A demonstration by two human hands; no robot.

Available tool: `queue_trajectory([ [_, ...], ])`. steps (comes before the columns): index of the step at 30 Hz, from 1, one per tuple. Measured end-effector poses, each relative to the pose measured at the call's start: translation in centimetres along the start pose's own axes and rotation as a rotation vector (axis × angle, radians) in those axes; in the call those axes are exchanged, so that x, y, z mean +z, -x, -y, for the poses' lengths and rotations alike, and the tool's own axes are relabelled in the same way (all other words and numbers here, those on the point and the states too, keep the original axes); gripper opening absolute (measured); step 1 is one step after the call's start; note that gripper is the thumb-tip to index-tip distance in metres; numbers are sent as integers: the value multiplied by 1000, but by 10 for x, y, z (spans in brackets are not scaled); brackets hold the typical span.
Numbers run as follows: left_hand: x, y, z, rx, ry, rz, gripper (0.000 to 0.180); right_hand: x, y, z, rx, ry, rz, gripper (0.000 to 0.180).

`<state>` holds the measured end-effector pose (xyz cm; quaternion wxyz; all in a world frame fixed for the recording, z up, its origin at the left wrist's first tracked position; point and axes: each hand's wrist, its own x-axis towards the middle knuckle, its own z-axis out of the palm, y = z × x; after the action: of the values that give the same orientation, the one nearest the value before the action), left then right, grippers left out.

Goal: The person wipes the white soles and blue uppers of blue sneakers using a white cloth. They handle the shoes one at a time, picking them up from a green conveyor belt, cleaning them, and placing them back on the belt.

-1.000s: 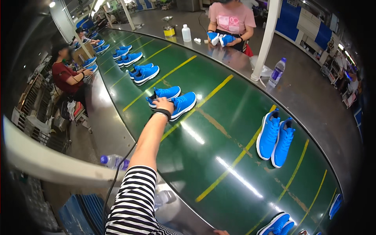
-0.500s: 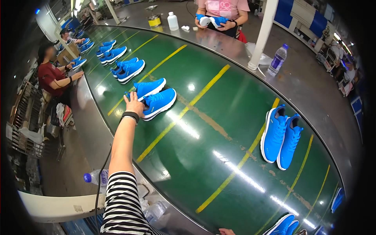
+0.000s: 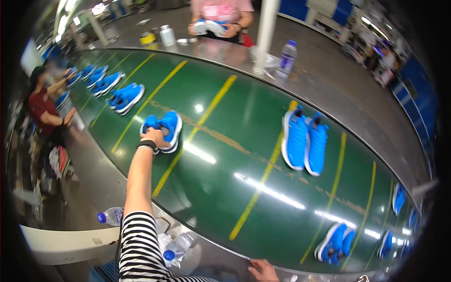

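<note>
My left hand [image 3: 154, 137], with a black band at the wrist and a striped sleeve behind it, reaches far out over the green conveyor belt [image 3: 221, 188]. Its fingers are closed over the heels of a pair of bright blue shoes [image 3: 169, 126] that stands on the belt. My right hand [image 3: 264, 271] shows only at the bottom edge. It rests with fingers apart on the metal rim of the belt and holds nothing.
More blue shoe pairs stand on the belt at mid right [image 3: 304, 141], far left [image 3: 126, 96] and lower right [image 3: 334, 242]. Plastic bottles [image 3: 112, 216] [image 3: 177, 245] lie by my side. A person in pink [image 3: 221, 14] holds a shoe across the belt. A person in red [image 3: 44, 110] works at left. A white post [image 3: 264, 37] stands at the far side.
My left hand stayed on the same blue pair and its fingers closed over the heels. The pair now sits nearer the middle of the view, and my right hand has come in at the bottom.
</note>
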<state>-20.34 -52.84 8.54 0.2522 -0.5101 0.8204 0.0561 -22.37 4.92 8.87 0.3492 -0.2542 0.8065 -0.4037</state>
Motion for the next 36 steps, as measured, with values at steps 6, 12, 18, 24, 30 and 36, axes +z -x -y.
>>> queue_trajectory([
  [6, -52, 82, -93, 460, -154, 124, 76, -19, 41, -16, -116, 82, 121, 31],
  [12, -53, 263, -199, 877, -288, 119, 63, -40, 101, -4, -197, -221, -152, 19],
  [18, 49, 408, -190, 1092, -300, 207, 58, -145, 199, 68, -981, -666, -765, 18],
  [24, 194, 475, -136, 937, -210, 134, 50, -164, 273, 133, -943, -916, -766, 8],
  [30, 234, 504, -117, 986, -32, -6, 35, -140, 269, 152, -1076, -943, -700, 12],
  [36, 233, 497, -96, 1123, 19, 93, 54, -119, 275, 180, -821, -851, -441, 17],
])
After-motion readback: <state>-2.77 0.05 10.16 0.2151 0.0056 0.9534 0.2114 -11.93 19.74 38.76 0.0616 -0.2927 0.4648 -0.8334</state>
